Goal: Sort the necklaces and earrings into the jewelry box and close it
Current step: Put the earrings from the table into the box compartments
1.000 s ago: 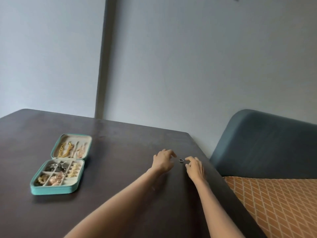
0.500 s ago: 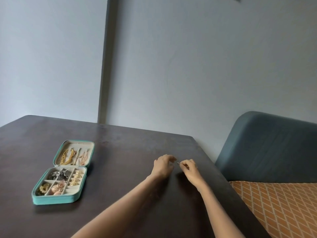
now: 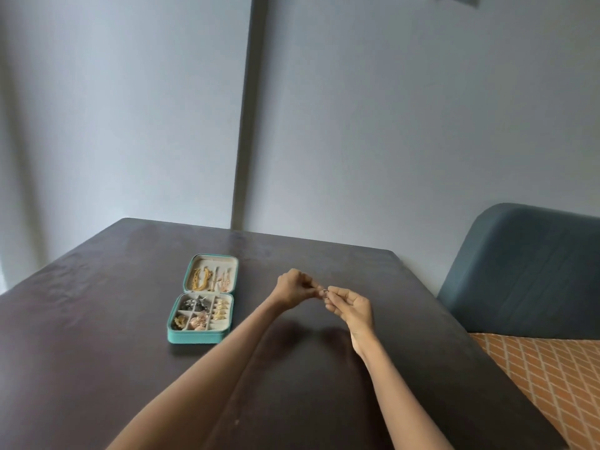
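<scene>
Just above the dark worktop (image 3: 324, 401), both hands meet around one small ring-shaped piece (image 3: 324, 292) — too tiny to tell whether it is an earring. The left hand (image 3: 293, 287) pinches it with curled fingertips from one side, and the right hand (image 3: 350, 308) pinches it from the other, palm turned up. To the left, well apart from the hands, the teal jewelry box (image 3: 201, 336) lies open flat — chains (image 3: 211, 279) in the lid half, small gold, pink and dark pieces in the divided tray. A blue chair (image 3: 526, 271) stands beside the worktop on the right.
</scene>
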Demonstrator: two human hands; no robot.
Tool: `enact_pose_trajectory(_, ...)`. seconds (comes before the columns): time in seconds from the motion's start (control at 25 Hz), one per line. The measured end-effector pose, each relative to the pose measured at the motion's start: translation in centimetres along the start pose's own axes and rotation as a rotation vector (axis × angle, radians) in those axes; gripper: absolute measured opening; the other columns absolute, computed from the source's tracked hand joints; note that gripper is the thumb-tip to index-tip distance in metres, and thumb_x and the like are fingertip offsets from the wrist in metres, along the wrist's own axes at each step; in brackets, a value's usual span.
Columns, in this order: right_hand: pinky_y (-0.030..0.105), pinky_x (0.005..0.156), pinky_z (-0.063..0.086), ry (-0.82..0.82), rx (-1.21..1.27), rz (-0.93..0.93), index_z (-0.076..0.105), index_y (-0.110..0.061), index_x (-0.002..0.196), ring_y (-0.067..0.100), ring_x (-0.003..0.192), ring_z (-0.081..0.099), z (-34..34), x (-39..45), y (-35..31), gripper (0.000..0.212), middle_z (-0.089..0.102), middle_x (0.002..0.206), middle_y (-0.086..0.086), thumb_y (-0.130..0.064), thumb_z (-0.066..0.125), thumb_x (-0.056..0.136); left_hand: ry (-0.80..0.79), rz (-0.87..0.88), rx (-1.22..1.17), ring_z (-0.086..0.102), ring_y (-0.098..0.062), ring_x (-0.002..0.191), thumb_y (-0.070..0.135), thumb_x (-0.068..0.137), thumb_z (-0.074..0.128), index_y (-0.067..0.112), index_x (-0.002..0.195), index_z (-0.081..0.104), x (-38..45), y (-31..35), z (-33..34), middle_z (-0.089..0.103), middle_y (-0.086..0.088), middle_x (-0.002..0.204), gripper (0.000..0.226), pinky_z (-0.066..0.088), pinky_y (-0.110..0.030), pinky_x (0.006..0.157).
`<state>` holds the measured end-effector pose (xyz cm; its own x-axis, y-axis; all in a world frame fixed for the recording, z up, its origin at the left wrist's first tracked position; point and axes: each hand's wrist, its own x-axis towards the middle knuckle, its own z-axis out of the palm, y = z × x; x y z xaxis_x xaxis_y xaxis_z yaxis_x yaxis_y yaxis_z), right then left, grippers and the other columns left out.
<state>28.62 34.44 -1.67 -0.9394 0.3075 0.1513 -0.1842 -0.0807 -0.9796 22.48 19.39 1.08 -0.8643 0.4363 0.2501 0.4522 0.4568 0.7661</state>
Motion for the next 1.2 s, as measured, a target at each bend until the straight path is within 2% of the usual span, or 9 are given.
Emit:
enact_pose_trajectory(0.12, 0.015, 0.064, 0.054, -0.058, -0.079, -0.048, 0.068, 0.001, 0.098, 0.007, 0.065, 0.068, 2.9, -0.8, -0.2, 0.016, 0.073, 0.076, 0.001, -0.001, 0.067, 0.082, -0.038, 0.019, -0.004, 0.054, 0.006, 0.053, 0.022, 0.077, 0.076, 0.012, 0.084, 0.076, -1.8, -0.9, -3.3, 0.071, 0.000, 0.073, 0.012, 0.046, -0.016, 0.066)
enact_pose_trajectory(0.2, 0.015, 0.061, 0.053, -0.113, -0.140, -0.081, 0.069, 0.000, 0.096, 0.006, 0.061, 0.067, 5.1, -1.4, -0.2, 0.016, 0.073, 0.071, -0.004, -0.001, 0.068, 0.081, -0.058, 0.025, -0.022, 0.052, 0.006, 0.049, 0.017, 0.077, 0.076, 0.007, 0.085, 0.075, -3.3, -2.0, -5.8, 0.068, 0.012, 0.061, 0.013, 0.044, -0.013, 0.060)
enact_pose_trajectory(0.32, 0.015, 0.060, 0.053, -0.197, -0.219, -0.098, 0.070, 0.004, 0.095, 0.004, 0.056, 0.064, 8.9, -2.6, 0.1, 0.015, 0.072, 0.067, -0.005, 0.003, 0.067, 0.081, -0.082, 0.034, 0.004, 0.060, -0.002, 0.066, 0.016, 0.076, 0.077, 0.006, 0.087, 0.075, -6.2, -3.9, -9.5, 0.069, 0.017, 0.064, 0.015, 0.050, -0.018, 0.069)
enact_pose_trajectory(0.44, 0.018, 0.061, 0.050, -0.305, -0.376, -0.177, 0.074, -0.010, 0.087, -0.002, 0.055, 0.061, 12.4, -4.1, 1.0, 0.013, 0.070, 0.062, -0.011, 0.000, 0.069, 0.080, -0.089, 0.038, 0.027, 0.064, -0.001, 0.077, 0.011, 0.079, 0.074, 0.002, 0.096, 0.072, -8.6, -5.8, -12.8, 0.072, -0.002, 0.086, 0.020, 0.052, -0.019, 0.078)
enact_pose_trajectory(0.52, 0.012, 0.065, 0.048, -0.321, -0.520, -0.271, 0.076, -0.018, 0.084, -0.008, 0.061, 0.061, 14.0, -5.0, 1.3, 0.011, 0.070, 0.070, -0.015, -0.009, 0.072, 0.079, -0.069, 0.008, 0.078, 0.063, 0.005, 0.075, 0.008, 0.079, 0.073, 0.006, 0.101, 0.071, -10.0, -6.6, -14.3, 0.070, -0.003, 0.091, 0.022, 0.050, -0.014, 0.076)
enact_pose_trajectory(0.64, 0.002, 0.070, 0.043, -0.301, -0.648, -0.365, 0.077, -0.017, 0.089, -0.016, 0.072, 0.060, 15.1, -5.7, 1.0, 0.012, 0.074, 0.086, -0.010, -0.016, 0.073, 0.078, -0.059, -0.066, 0.212, 0.063, -0.004, 0.082, 0.015, 0.077, 0.072, 0.022, 0.104, 0.071, -10.9, -7.4, -14.8, 0.070, 0.006, 0.091, 0.028, 0.049, -0.024, 0.087)
enact_pose_trajectory(0.84, 0.002, 0.074, 0.040, -0.315, -0.780, -0.432, 0.076, -0.016, 0.094, 0.005, 0.087, 0.066, 15.3, -6.4, 0.8, 0.015, 0.074, 0.096, -0.001, -0.016, 0.071, 0.081, -0.012, -0.106, 0.352, 0.056, -0.003, 0.085, 0.029, 0.081, 0.069, 0.027, 0.109, 0.068, -11.0, -6.2, -14.7, 0.071, 0.009, 0.105, 0.028, 0.034, -0.037, 0.104)
enact_pose_trajectory(0.92, 0.000, 0.072, 0.038, -0.322, -0.814, -0.459, 0.076, -0.015, 0.095, 0.009, 0.088, 0.066, 15.2, -6.5, 0.8, 0.015, 0.074, 0.097, 0.000, -0.016, 0.071, 0.081, 0.000, -0.096, 0.357, 0.056, -0.002, 0.084, 0.031, 0.081, 0.069, 0.028, 0.108, 0.068, -11.0, -6.0, -14.8, 0.071, 0.010, 0.106, 0.027, 0.032, -0.037, 0.105)
enact_pose_trajectory(1.2, 0.016, 0.073, 0.041, -0.441, -0.905, -0.519, 0.075, -0.015, 0.098, 0.016, 0.090, 0.061, 15.1, -6.5, 0.6, 0.016, 0.069, 0.095, 0.003, -0.016, 0.066, 0.085, -0.024, -0.080, 0.365, 0.054, -0.001, 0.086, 0.030, 0.079, 0.071, 0.030, 0.109, 0.068, -11.4, -5.8, -14.4, 0.070, 0.010, 0.107, 0.030, 0.030, -0.037, 0.102)
